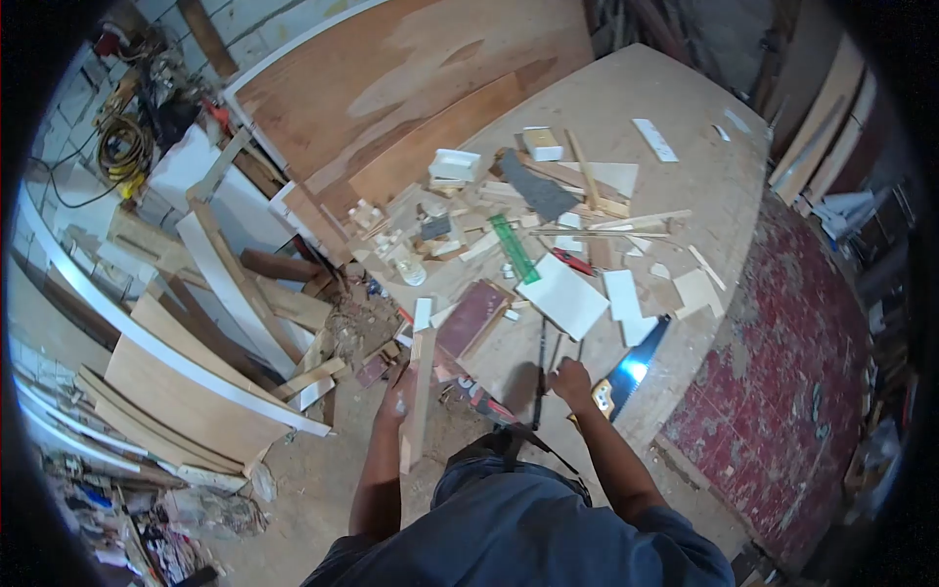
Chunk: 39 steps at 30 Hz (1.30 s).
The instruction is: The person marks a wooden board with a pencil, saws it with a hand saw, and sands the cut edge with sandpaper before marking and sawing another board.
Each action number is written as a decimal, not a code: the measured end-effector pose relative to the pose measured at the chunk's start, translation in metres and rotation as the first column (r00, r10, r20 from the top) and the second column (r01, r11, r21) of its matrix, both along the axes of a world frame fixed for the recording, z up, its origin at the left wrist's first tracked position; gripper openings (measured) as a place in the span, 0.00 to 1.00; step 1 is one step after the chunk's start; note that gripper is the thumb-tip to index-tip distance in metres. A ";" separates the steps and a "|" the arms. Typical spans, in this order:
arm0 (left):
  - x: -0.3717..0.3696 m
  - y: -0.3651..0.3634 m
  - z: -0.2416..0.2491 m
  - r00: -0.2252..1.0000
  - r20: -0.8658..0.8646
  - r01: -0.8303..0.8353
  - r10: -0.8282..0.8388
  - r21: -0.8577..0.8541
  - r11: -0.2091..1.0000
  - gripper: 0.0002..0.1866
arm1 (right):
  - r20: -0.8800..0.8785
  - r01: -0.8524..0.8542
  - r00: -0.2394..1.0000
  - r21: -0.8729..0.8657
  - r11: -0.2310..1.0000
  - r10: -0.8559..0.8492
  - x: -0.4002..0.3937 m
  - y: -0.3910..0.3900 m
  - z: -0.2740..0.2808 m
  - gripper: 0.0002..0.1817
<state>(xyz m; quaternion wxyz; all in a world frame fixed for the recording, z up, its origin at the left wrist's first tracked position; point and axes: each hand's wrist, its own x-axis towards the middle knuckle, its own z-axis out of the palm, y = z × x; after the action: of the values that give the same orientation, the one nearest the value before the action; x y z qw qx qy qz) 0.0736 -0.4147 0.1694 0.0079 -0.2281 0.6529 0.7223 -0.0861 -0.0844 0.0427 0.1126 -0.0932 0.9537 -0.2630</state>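
Note:
My left hand [396,399] is wrapped round a long pale wooden strip [421,396], held upright at the table's near edge. Over the tabletop my right hand [569,380] is closed; thin dark shapes show just beyond its fingers, and what it grips, if anything, I cannot make out. Close to its right lies a handsaw [636,367] with a yellowish handle and a shiny blade. A red and grey tool [489,406] is between my hands, near my waist. Beyond the left hand rests a dark red board [474,320], with a white panel [564,298] beside it.
Offcuts, a green ruler [514,248], a dark grey sheet [537,186] and a small white box [455,164] litter the table [675,98]. Leaning boards [240,264] crowd the left side. A worn red panel [758,391] lies at the right. A large framed panel [391,88] stands behind.

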 end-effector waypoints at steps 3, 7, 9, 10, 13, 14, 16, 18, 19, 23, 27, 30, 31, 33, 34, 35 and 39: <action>-0.011 -0.013 -0.004 0.998 -0.014 -0.053 0.058 0.240 0.969 0.28 | 0.482 0.064 0.875 -0.186 0.981 0.035 -0.040 -0.085 -0.039 0.24; -0.016 -0.037 -0.022 0.998 -0.047 -0.011 0.030 0.354 0.935 0.34 | 0.627 0.147 0.776 -0.079 0.986 -0.066 -0.052 -0.170 -0.005 0.28; -0.020 -0.042 -0.016 0.997 -0.074 0.030 -0.001 0.390 0.920 0.35 | 0.608 0.224 0.786 -0.105 0.969 -0.115 -0.052 -0.192 -0.005 0.28; -0.020 -0.046 -0.018 0.998 -0.069 0.025 0.002 0.388 0.921 0.35 | 0.583 0.310 0.791 -0.125 0.942 -0.183 -0.052 -0.199 -0.020 0.27; -0.022 -0.057 -0.027 1.000 0.002 -0.010 0.010 0.448 0.894 0.34 | 0.646 0.347 0.754 -0.239 0.907 -0.118 -0.057 -0.207 -0.066 0.21; -0.025 -0.062 -0.032 1.000 0.005 0.013 -0.017 0.426 0.905 0.34 | 0.686 0.362 0.725 -0.307 0.880 -0.059 -0.059 -0.206 -0.078 0.20; -0.031 -0.064 -0.035 0.999 0.010 0.045 -0.054 0.410 0.911 0.35 | 0.739 0.490 0.668 -0.347 0.800 -0.088 -0.056 -0.208 -0.073 0.17; -0.039 -0.064 -0.035 0.987 0.157 -0.024 -0.027 0.315 0.949 0.37 | 0.784 0.605 0.612 -0.381 0.699 -0.102 -0.054 -0.212 -0.066 0.15; -0.043 -0.063 -0.033 0.987 0.154 -0.016 -0.035 0.314 0.949 0.37 | 0.790 0.655 0.607 -0.437 0.616 -0.085 -0.052 -0.214 -0.062 0.14; -0.065 -0.069 -0.056 0.923 0.383 -0.174 -0.042 0.512 0.841 0.42 | 0.745 0.689 0.667 -0.622 0.372 0.011 -0.053 -0.209 -0.045 0.09; -0.089 -0.071 -0.072 0.915 0.340 0.141 -0.219 0.240 0.961 0.44 | 0.693 0.690 0.709 -0.720 0.078 0.130 -0.069 -0.180 -0.026 0.07; -0.121 -0.042 -0.041 0.926 0.244 0.179 -0.289 0.390 0.903 0.45 | 0.614 0.605 0.784 -0.789 0.109 0.092 -0.064 -0.147 0.098 0.05; -0.132 -0.036 -0.041 0.875 0.246 0.263 -0.417 0.482 0.836 0.45 | 0.521 0.508 0.847 -0.852 0.128 0.106 -0.068 -0.143 0.084 0.12; -0.151 0.000 -0.030 0.870 0.254 0.348 -0.423 0.292 0.891 0.46 | 0.217 0.207 0.975 -0.962 0.181 0.040 -0.067 -0.127 0.077 0.18; -0.157 0.021 -0.014 0.882 0.263 0.382 -0.391 0.089 0.920 0.47 | -0.094 -0.099 0.995 -0.959 0.264 0.030 -0.065 -0.119 0.085 0.25; -0.163 0.038 0.012 0.844 0.262 0.476 -0.468 0.036 0.879 0.45 | -0.104 -0.100 0.995 -0.957 0.272 -0.003 -0.062 -0.106 0.095 0.25; -0.158 0.119 0.038 0.855 0.050 0.482 -0.517 -0.446 0.754 0.36 | -0.104 -0.010 0.979 -0.881 0.473 -0.174 -0.041 -0.059 0.133 0.42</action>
<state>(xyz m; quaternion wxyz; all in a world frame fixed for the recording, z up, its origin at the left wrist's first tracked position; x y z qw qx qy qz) -0.0841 -0.2955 0.2072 0.1232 -0.0133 0.8364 0.5340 -0.1273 -0.1433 0.1757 -0.0497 -0.1148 0.6942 -0.7088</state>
